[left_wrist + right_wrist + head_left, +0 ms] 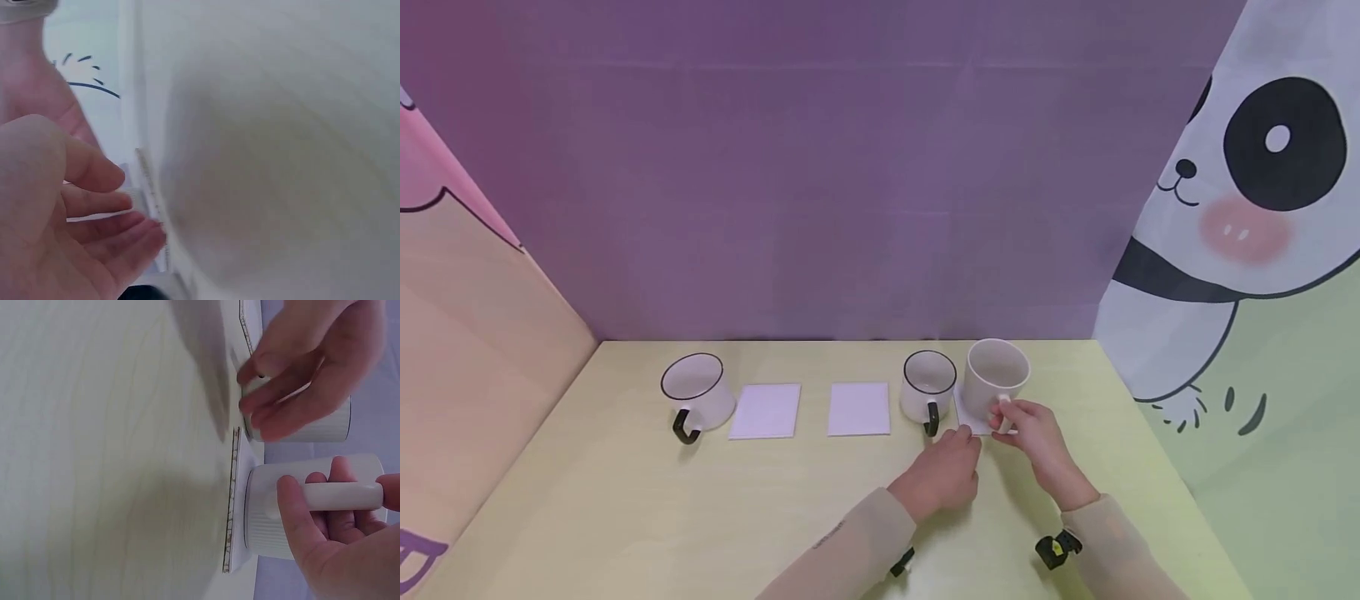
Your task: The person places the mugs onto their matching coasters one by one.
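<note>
My right hand pinches the handle of a plain white mug. In the right wrist view, my thumb and fingers are around that handle, and the mug stands upright at a square white coaster; whether its base fully touches cannot be told. My left hand is just in front of the same coaster, its fingers loosely bent and holding nothing. In the left wrist view its fingertips are at the coaster's edge; contact is unclear. Beside them stands a white mug with black rim and handle.
Two more square white coasters, one left and one central, lie flat on the pale wooden table. Another black-rimmed mug is at the far left, tilted against or beside the left coaster. A purple cloth backdrop rises behind the table.
</note>
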The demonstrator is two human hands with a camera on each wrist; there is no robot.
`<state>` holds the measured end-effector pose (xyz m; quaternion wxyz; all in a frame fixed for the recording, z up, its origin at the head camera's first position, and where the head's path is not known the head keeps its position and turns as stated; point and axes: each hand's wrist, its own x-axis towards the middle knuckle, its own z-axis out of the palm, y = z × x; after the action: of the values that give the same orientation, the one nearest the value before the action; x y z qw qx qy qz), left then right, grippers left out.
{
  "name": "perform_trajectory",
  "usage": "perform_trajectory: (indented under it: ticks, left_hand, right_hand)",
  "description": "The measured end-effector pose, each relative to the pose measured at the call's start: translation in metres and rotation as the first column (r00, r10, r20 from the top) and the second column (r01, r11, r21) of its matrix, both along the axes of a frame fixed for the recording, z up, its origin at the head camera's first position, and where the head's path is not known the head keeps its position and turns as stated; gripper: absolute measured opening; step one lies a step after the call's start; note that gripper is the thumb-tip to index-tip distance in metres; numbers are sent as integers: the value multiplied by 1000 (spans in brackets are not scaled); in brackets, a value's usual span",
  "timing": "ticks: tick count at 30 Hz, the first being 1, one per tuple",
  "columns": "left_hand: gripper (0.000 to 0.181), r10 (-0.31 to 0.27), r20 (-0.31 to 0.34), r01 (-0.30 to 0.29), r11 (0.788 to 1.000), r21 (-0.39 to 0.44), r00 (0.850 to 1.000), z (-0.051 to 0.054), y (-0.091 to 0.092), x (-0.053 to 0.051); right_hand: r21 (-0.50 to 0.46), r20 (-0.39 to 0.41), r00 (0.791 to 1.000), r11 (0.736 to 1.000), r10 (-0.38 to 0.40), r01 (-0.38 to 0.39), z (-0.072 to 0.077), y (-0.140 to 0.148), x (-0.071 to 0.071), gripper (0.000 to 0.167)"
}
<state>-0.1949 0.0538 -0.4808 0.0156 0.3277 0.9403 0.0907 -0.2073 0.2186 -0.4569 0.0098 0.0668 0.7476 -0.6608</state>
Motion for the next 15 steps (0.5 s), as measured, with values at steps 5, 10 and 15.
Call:
perform_trajectory:
  ticks: [5,10,15]
  left_hand:
    - [10,-27,-56,28,999,26,998,14,-13,8]
    - [6,-67,-132,81,992,97,989,25,-33,12]
    - [8,-54,-255,123,957,263,965,33,-58,8]
  right_hand:
    - [3,8,1000,1000,21,-21,0,0,-1,31]
    - [10,12,999,999,31,-31,1,2,0,33]
    - [8,12,999,999,42,-42,1,3,0,33]
